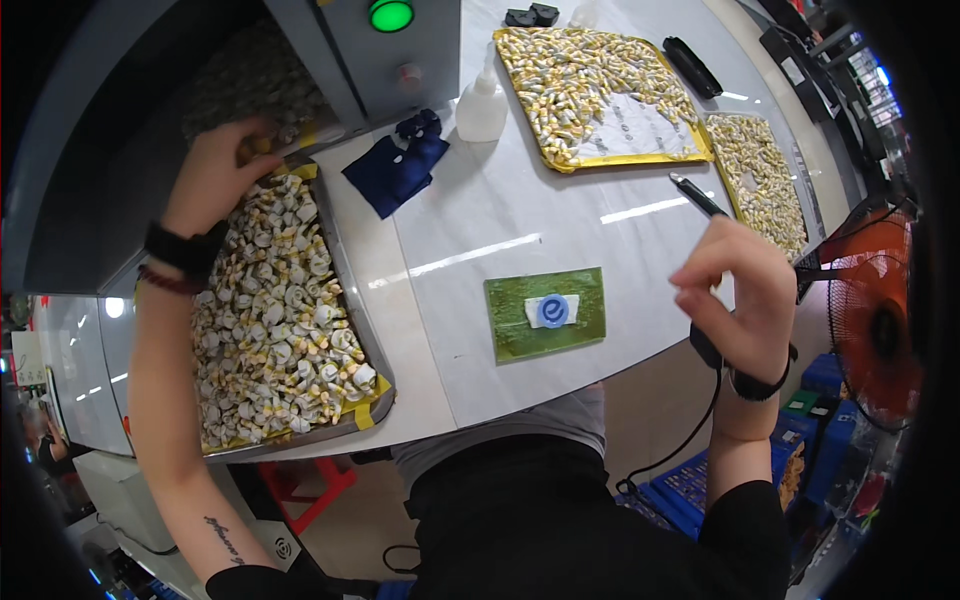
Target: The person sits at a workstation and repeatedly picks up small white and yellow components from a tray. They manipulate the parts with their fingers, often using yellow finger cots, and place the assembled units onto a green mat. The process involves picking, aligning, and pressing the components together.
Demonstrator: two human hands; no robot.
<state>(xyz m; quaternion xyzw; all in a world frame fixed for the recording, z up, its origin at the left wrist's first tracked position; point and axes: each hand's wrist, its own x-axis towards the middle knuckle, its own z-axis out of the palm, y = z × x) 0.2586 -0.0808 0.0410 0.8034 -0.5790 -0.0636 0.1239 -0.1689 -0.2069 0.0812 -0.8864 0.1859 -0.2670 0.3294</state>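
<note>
My left hand (225, 168) reaches to the far end of a metal tray (372, 395), its fingers curled by the yellow-taped edge. What lies between its thumb and fingers is shadowed. Small white pieces with yellow parts (285, 310) fill that tray, which sits under my left forearm. Raised over the table's right side, my right hand (742, 290) has thumb and fingertips drawn together; anything pinched there is too small to make out. A black pen-like tool (698, 193) shows just beyond it. Between my hands a green rectangular mat (505, 320) lies flat, bearing a white patch with a round blue mark (552, 311).
A grey machine with a lit green button (391, 14) stands at the far left. Beyond the mat are a dark blue cloth (395, 172), a white squeeze bottle (482, 107) and two yellow-edged trays (625, 160) (760, 185) of small pieces. An orange fan (880, 320) stands at right.
</note>
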